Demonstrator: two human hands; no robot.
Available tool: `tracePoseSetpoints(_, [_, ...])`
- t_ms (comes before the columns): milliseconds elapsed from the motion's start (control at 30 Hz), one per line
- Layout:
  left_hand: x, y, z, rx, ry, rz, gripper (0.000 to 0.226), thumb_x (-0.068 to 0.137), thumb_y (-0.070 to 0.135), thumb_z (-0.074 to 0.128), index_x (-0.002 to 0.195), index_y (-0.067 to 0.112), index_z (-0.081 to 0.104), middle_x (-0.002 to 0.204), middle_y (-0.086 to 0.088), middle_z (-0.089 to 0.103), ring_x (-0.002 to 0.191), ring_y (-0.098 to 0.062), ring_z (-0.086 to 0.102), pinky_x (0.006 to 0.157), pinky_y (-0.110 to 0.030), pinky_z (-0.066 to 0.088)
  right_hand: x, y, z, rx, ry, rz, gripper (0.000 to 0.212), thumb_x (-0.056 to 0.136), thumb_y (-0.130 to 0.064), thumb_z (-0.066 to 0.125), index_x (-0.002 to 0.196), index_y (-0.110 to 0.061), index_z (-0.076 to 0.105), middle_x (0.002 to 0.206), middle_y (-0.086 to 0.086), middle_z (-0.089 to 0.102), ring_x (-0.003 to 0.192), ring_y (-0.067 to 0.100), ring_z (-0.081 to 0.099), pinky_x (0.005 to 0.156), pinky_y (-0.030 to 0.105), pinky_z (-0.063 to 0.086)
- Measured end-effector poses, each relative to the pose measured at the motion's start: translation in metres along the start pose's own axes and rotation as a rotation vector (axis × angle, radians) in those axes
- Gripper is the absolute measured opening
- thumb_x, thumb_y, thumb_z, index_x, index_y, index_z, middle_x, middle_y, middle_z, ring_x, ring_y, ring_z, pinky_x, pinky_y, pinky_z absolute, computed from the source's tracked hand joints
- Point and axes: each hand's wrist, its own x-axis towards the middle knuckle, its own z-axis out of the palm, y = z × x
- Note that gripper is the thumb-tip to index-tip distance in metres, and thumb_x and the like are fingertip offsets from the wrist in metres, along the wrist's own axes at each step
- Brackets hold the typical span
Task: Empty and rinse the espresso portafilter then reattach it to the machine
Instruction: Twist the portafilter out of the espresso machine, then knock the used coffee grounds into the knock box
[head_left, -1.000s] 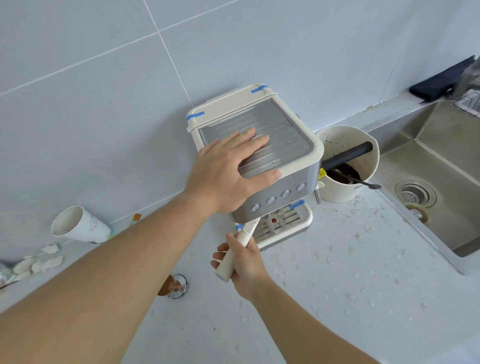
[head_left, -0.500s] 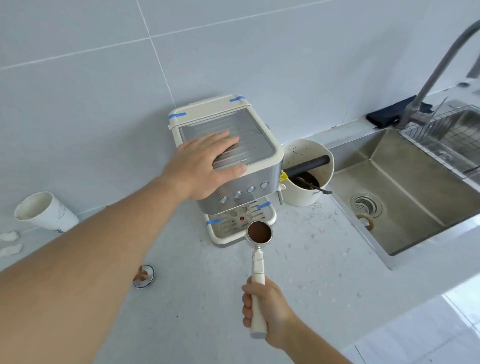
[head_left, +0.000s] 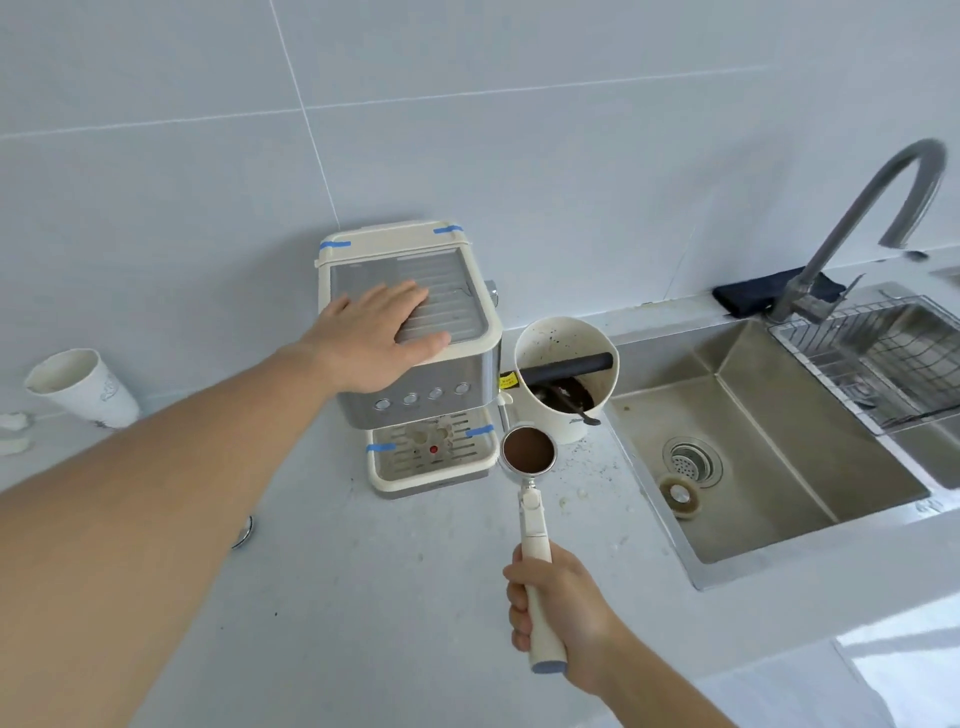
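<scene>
The cream and steel espresso machine (head_left: 457, 374) stands against the tiled wall. My left hand (head_left: 379, 338) lies flat on its top, fingers spread. My right hand (head_left: 561, 608) grips the cream handle of the portafilter (head_left: 529, 451). The portafilter is out of the machine, held level over the counter to the right of the drip tray (head_left: 415, 475). Its basket faces up and is full of dark used coffee. Just behind the basket stands a cream knock box (head_left: 563, 343) with a black bar and grounds inside.
A steel sink (head_left: 769, 467) with a drain and a round stopper lies to the right, under a grey tap (head_left: 852, 228). A wire rack (head_left: 893, 353) sits over the far sink part. A paper cup (head_left: 83, 387) leans at left. Coffee crumbs dot the counter.
My right hand pulled the portafilter out from under the machine and drew it back and to the right, basket up. My left hand stayed on the machine's top.
</scene>
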Motion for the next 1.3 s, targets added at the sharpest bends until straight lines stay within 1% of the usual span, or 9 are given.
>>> tracePoseSetpoints(100, [-0.002, 0.013, -0.005, 0.005, -0.009, -0.07, 0.083, 0.082, 0.077, 0.018, 0.152, 0.032, 0.018, 0.162, 0.01, 0.016, 0.148, -0.011, 0.013, 0.118, -0.047, 0.014, -0.006, -0.018, -0.017, -0.023, -0.02, -0.031, 0.015, 0.084, 0.002, 0.053, 0.083, -0.011, 0.045, 0.058, 0.008, 0.046, 0.045, 0.021, 0.039, 0.046, 0.028, 0.036])
tracePoseSetpoints(233, [0.001, 0.042, -0.012, -0.017, -0.006, -0.144, 0.071, 0.084, 0.076, 0.025, 0.145, 0.04, 0.029, 0.153, 0.004, 0.029, 0.142, -0.019, 0.026, 0.113, -0.047, 0.024, -0.013, -0.041, -0.043, -0.027, -0.044, -0.068, 0.015, 0.085, 0.002, 0.054, 0.083, -0.01, 0.045, 0.058, 0.008, 0.046, 0.045, 0.022, 0.038, 0.046, 0.028, 0.035])
tracePoseSetpoints(333, [0.007, 0.054, -0.02, -0.077, -0.015, -0.23, 0.064, 0.078, 0.08, 0.03, 0.126, 0.041, 0.047, 0.132, 0.001, 0.042, 0.125, -0.025, 0.045, 0.099, -0.042, 0.039, -0.016, -0.058, -0.059, -0.021, -0.066, -0.087, 0.015, 0.087, 0.001, 0.053, 0.084, -0.011, 0.045, 0.057, 0.008, 0.045, 0.044, 0.021, 0.038, 0.045, 0.028, 0.035])
tracePoseSetpoints(433, [0.013, 0.062, -0.02, -0.139, 0.027, -0.262, 0.058, 0.075, 0.081, 0.033, 0.107, 0.037, 0.054, 0.12, 0.001, 0.045, 0.108, -0.025, 0.053, 0.093, -0.04, 0.043, -0.016, -0.075, -0.075, 0.003, -0.084, -0.098, 0.015, 0.088, 0.0, 0.054, 0.083, -0.011, 0.045, 0.057, 0.008, 0.044, 0.042, 0.021, 0.037, 0.044, 0.027, 0.034])
tracePoseSetpoints(600, [0.014, 0.07, -0.001, -0.097, 0.197, -0.202, 0.058, 0.088, 0.069, 0.033, 0.131, 0.032, 0.046, 0.131, 0.005, 0.047, 0.118, -0.022, 0.046, 0.105, -0.041, 0.031, -0.009, -0.105, -0.105, 0.005, -0.097, -0.113, 0.015, 0.089, -0.001, 0.054, 0.083, -0.01, 0.044, 0.056, 0.008, 0.043, 0.04, 0.02, 0.037, 0.041, 0.025, 0.035])
tracePoseSetpoints(733, [0.014, 0.072, -0.001, -0.076, 0.212, -0.195, 0.059, 0.091, 0.066, 0.033, 0.138, 0.03, 0.042, 0.142, 0.001, 0.044, 0.13, -0.021, 0.042, 0.11, -0.041, 0.021, 0.003, -0.128, -0.121, -0.022, -0.099, -0.124, 0.012, 0.09, -0.001, 0.053, 0.086, -0.01, 0.045, 0.055, 0.007, 0.044, 0.04, 0.019, 0.037, 0.04, 0.025, 0.035])
tracePoseSetpoints(967, [0.017, 0.073, 0.001, -0.111, 0.259, -0.206, 0.057, 0.09, 0.064, 0.041, 0.136, 0.032, 0.046, 0.142, 0.004, 0.046, 0.132, -0.015, 0.04, 0.108, -0.037, 0.021, 0.032, -0.159, -0.134, -0.07, -0.136, -0.141, 0.02, 0.071, -0.007, 0.058, 0.088, -0.009, 0.048, 0.056, 0.007, 0.044, 0.04, 0.019, 0.038, 0.04, 0.025, 0.035])
tracePoseSetpoints(1100, [0.019, 0.07, 0.004, -0.135, 0.286, -0.218, 0.056, 0.087, 0.066, 0.043, 0.133, 0.035, 0.047, 0.145, 0.008, 0.043, 0.134, -0.009, 0.037, 0.111, -0.037, 0.019, 0.052, -0.17, -0.139, -0.089, -0.101, -0.163, 0.016, 0.086, 0.002, 0.048, 0.098, -0.009, 0.051, 0.056, 0.007, 0.042, 0.041, 0.018, 0.036, 0.041, 0.024, 0.035])
tracePoseSetpoints(1300, [0.019, 0.071, 0.002, -0.14, 0.296, -0.23, 0.054, 0.087, 0.065, 0.045, 0.133, 0.036, 0.047, 0.143, 0.01, 0.045, 0.132, -0.009, 0.039, 0.111, -0.036, 0.018, 0.074, -0.174, -0.146, -0.079, -0.087, -0.154, 0.019, 0.09, 0.001, 0.044, 0.103, -0.009, 0.054, 0.059, 0.009, 0.043, 0.042, 0.019, 0.038, 0.042, 0.026, 0.035])
